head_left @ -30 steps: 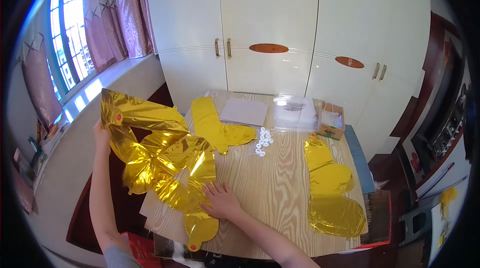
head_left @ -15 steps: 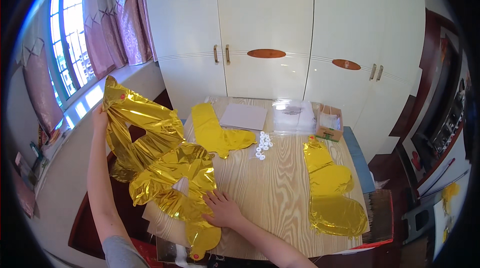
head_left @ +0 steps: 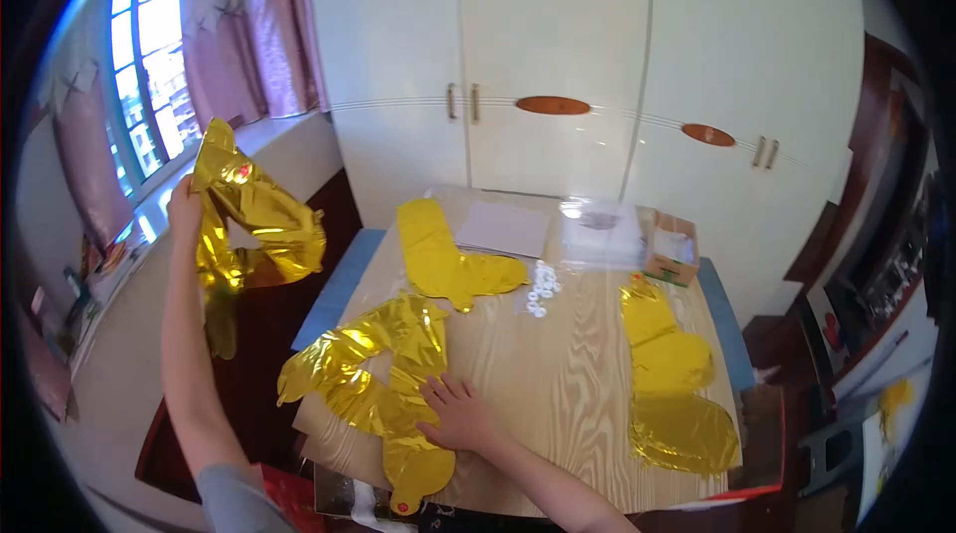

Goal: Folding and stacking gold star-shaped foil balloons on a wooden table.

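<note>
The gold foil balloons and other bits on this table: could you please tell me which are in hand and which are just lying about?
In hand:
- crumpled gold balloon, held up by the left hand
- flat gold balloon, pressed down by the right hand

Lying about:
- yellow balloon
- gold balloons at the right
- white rings
- paper sheet
- clear bag
- small box

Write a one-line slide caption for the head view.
Left hand lifts one gold foil balloon; right hand presses another onto the wooden table.
</note>
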### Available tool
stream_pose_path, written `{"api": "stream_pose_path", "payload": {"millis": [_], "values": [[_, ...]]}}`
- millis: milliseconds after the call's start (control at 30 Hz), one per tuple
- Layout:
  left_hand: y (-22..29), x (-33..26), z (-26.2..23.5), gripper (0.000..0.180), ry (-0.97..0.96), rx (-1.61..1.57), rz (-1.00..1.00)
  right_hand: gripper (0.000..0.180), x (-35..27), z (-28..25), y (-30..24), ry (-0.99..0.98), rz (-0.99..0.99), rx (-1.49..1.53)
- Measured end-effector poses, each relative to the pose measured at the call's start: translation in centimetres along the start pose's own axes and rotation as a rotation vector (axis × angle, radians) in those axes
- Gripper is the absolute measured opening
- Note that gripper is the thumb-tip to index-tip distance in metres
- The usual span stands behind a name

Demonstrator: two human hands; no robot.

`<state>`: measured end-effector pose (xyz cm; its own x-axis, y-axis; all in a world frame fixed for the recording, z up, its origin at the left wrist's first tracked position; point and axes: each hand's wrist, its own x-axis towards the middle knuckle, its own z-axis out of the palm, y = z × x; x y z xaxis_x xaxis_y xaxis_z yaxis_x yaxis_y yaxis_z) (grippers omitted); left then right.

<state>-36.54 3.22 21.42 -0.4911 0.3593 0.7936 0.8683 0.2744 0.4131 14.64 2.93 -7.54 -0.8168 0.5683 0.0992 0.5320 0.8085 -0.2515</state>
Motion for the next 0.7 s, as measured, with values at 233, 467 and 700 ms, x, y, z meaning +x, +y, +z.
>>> {"api": "stream_pose_path", "payload": {"millis": [233, 467, 700], "values": [[22.2, -17.2, -1.9, 0.034, -0.626, 0.483, 0.321, 0.071, -2.1, 0.1, 2.0, 0.151, -0.066, 0.148], [21.3, -45.1, 4.5, 0.046, -1.191, -0.520, 0.230, 0.062, -13.3, -7.0, 16.2, 0.274, 0.351, -0.062], [35.9, -51.7, -1.6, 0.058, -1.109, -0.164, 1.187, 0.060, -21.6, -7.0, 22.0, 0.094, 0.663, -0.187]]}}
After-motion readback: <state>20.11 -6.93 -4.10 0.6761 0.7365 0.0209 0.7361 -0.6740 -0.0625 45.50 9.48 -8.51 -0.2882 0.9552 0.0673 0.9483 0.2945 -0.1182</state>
